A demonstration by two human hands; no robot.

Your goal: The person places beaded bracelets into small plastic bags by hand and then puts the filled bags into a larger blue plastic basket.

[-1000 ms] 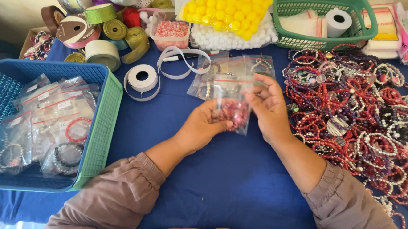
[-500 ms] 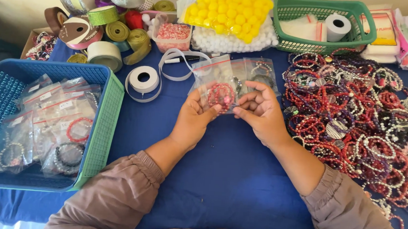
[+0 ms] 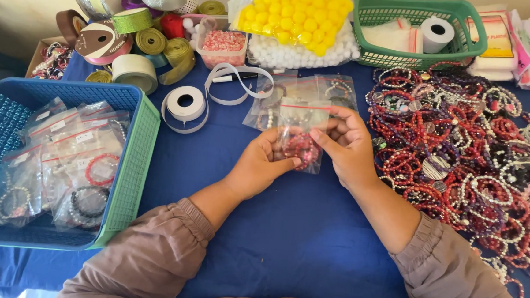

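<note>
Hands meet above the blue tablecloth (image 3: 284, 230): left hand (image 3: 258, 167) and right hand (image 3: 348, 149) both pinch a small clear zip bag (image 3: 299, 136) holding a pink beaded bracelet (image 3: 302, 148). Beyond lie more bagged bracelets (image 3: 317, 91), then a green basket (image 3: 463, 20).

Left hand (image 3: 258, 167) and right hand (image 3: 348, 145) pinching small clear bag (image 3: 301, 133) of pink beads, blue tablecloth (image 3: 272, 229), bracelet pile (image 3: 479, 156) right
</note>
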